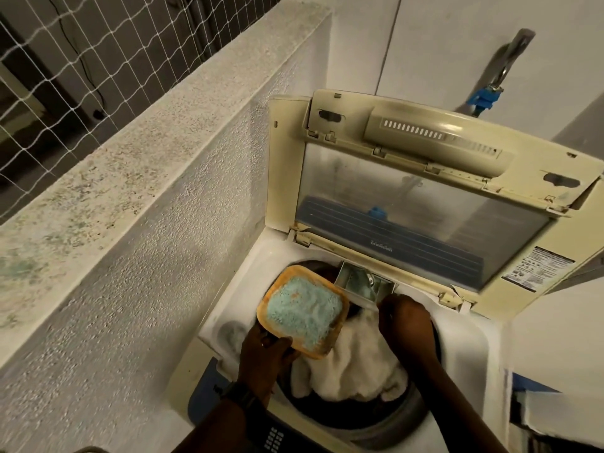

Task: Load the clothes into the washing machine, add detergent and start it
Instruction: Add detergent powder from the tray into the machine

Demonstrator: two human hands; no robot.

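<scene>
Bottom of the frame: two bare forearms are reaching up over the washing machine (464,341). A dark watch (240,395) is sitting on the left wrist.

Left hand (266,358) is gripping the near corner of an orange container (302,310), thumb lying over its rim. The container is tilting, its open face turned up toward the camera and full of pale blue detergent powder (305,310). Its long axis is running from lower right to upper left.

Right hand (403,317) is hovering at the far rim of the drum; whether its fingers are closed, cannot tell.

White clothes (354,371) are filling the drum, leaving little free room.

Just beyond, the detergent drawer (362,281) is standing open.

Further up, the lid (425,204) is standing raised. A speckled wall (130,240) is crowding the machine's left edge.
</scene>
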